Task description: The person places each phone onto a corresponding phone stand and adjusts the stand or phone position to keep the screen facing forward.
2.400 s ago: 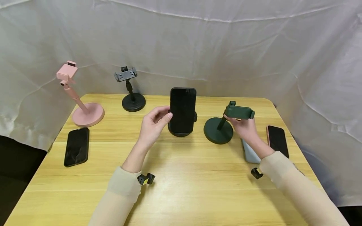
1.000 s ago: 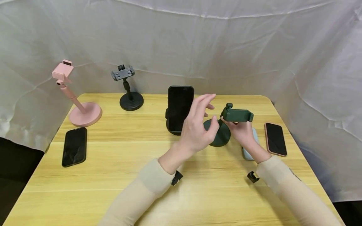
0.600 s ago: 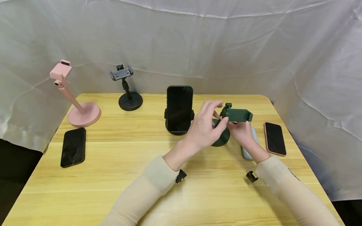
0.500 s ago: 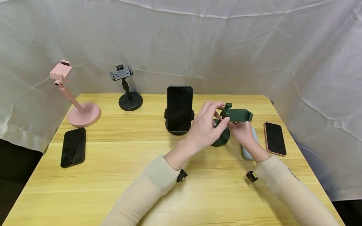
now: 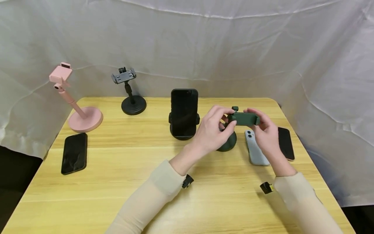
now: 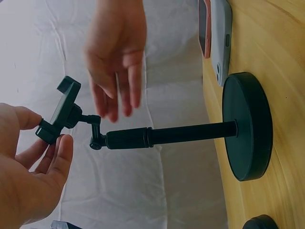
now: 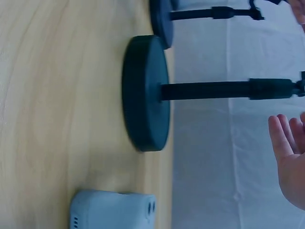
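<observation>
A dark green phone stand [image 5: 245, 119] stands upright on the table, its round base [image 6: 248, 126] flat and its clamp unfilled. My left hand [image 5: 211, 131] pinches the clamp's left end between thumb and fingers, as the left wrist view also shows. Close to the clamp's right end is my right hand [image 5: 268, 136]. In the left wrist view that right hand [image 6: 116, 52] has loosely extended fingers, apart from the stand. Left of the green stand, a black phone [image 5: 184, 112] sits upright in a dark stand.
A light blue phone [image 5: 256, 151] lies face down below the right hand, beside a pink-edged phone [image 5: 286, 143] partly hidden by it. Farther left are a black stand [image 5: 133, 104], a pink stand [image 5: 85, 119] and another black phone [image 5: 74, 153]. A grey curtain [image 5: 163, 48] hangs behind.
My left hand has left the black phone, moved right and taken the green clamp's left end. My right hand has let go of the green stand and shifted to the clamp's right side.
</observation>
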Available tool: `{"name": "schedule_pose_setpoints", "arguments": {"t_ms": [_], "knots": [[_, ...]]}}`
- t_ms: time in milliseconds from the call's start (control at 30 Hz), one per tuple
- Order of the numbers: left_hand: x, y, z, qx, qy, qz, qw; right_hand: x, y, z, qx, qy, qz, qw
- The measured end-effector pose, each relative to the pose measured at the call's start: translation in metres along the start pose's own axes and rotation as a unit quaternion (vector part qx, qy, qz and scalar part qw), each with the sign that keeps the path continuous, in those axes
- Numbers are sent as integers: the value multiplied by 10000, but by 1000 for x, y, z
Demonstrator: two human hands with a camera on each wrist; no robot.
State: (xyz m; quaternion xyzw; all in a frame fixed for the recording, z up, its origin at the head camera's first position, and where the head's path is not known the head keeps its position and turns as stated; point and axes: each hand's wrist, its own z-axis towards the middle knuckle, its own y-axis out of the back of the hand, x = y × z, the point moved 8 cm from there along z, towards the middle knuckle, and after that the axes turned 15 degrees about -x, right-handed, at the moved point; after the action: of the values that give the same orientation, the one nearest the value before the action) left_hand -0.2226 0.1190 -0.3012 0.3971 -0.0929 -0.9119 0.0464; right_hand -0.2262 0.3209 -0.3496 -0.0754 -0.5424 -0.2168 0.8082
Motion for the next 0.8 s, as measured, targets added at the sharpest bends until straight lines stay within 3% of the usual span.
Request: {"name": "schedule_pose_setpoints", "arguments": {"t_ms": [133,267,500,800], "knots": [[0,0,0,19,7,50,10000,9,9,-2,-221,-252,973,9947],[0,0,0,15,4,146,9999,21,12,-5,-246,-86,1388,9900],[0,1,2,-25,-10,247,9997,37,11,-12,-138,533,1576,9860],[-1,1,4,10,96,202,9997,43,11,-15,-316,953,1541,9829]]}}
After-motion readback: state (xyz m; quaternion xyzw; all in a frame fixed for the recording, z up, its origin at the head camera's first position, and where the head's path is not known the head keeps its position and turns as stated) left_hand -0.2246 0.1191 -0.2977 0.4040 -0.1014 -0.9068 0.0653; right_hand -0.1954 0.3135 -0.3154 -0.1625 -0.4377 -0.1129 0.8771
